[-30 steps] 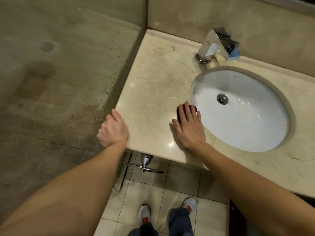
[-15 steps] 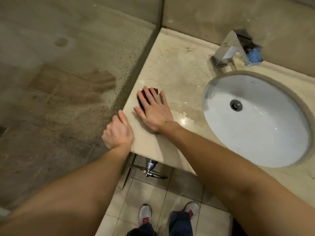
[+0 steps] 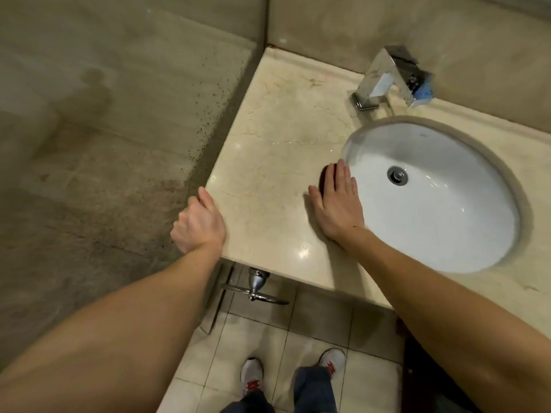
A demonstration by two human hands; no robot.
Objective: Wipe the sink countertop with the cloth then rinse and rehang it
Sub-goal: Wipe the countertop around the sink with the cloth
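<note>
i press right hand point(image 3: 338, 208) flat, fingers spread, pinning dark cloth point(image 3: 327, 174) beside basin point(image 3: 432, 204); left hand point(image 3: 198, 225) curls over countertop point(image 3: 268, 174) edge, steadying.

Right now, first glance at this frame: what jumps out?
The white oval sink basin set into the beige marble countertop dominates the right side, with a chrome faucet behind it by the wall. The right hand lies flat on a dark cloth just left of the basin rim. The left hand grips the counter's left edge.
</note>
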